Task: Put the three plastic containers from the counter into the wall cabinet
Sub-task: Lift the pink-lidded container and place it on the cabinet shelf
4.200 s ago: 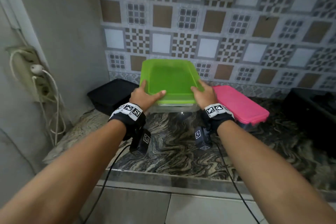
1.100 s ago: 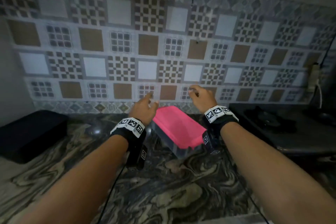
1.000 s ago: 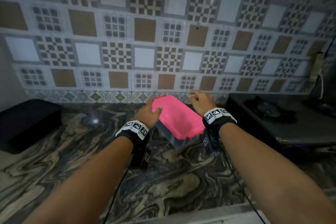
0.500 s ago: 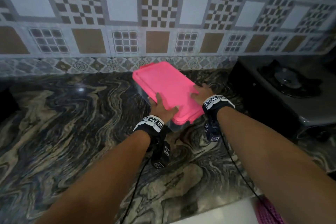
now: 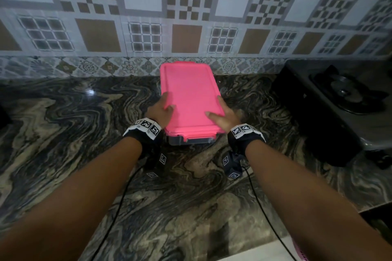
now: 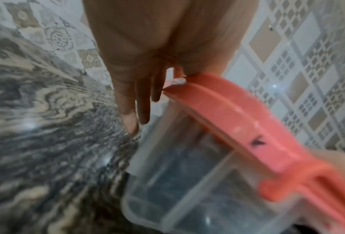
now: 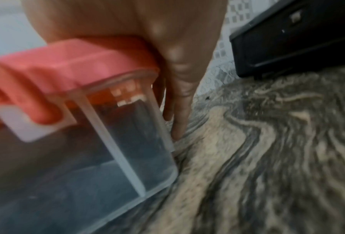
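Note:
A clear plastic container with a pink lid [image 5: 188, 95] stands on the marbled counter [image 5: 84, 125], lengthwise toward the tiled wall. My left hand [image 5: 161, 110] holds its near left side, thumb on the lid, fingers pointing down along the clear wall [image 6: 127, 102]. My right hand [image 5: 222, 116] holds the near right side the same way, thumb on the lid and fingers down beside the wall [image 7: 179, 110]. The container [image 6: 197, 182] looks empty through its clear sides [image 7: 117, 158]. No other container and no cabinet are in view.
A black gas stove [image 5: 339, 108] stands close on the right of the container. The patterned tile backsplash [image 5: 191, 17] rises just behind it. The counter's front edge runs along the bottom right, with something pink [image 5: 298, 254] below it.
The green container I held earlier is out of view. Both hands reached the pink-lidded container, slid to its near end, and it turned from diagonal to square with the wall.

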